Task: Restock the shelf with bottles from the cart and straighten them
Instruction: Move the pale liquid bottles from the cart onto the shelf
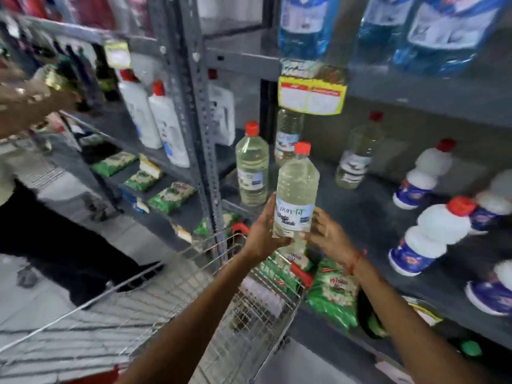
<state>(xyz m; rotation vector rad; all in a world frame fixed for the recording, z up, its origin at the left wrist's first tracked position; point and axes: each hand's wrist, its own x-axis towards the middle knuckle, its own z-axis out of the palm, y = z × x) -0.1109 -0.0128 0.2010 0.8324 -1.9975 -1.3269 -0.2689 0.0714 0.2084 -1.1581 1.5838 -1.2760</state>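
I hold a clear bottle [297,189] of pale liquid with a red cap upright above the wire cart [194,286]. My left hand [263,231] grips its lower left side and base. My right hand [328,234] touches its lower right side with fingers spread. The bottle hangs in front of the grey shelf [368,217], where three similar clear bottles stand: one [252,164] at the left, one [288,134] behind it, and one [357,153] further right.
White bottles with red caps and blue labels [426,236] stand along the shelf's right side. Green packets [335,295] lie under my right arm. Another person's arm [30,98] reaches to the left shelving. Large blue bottles [443,31] sit on the shelf above.
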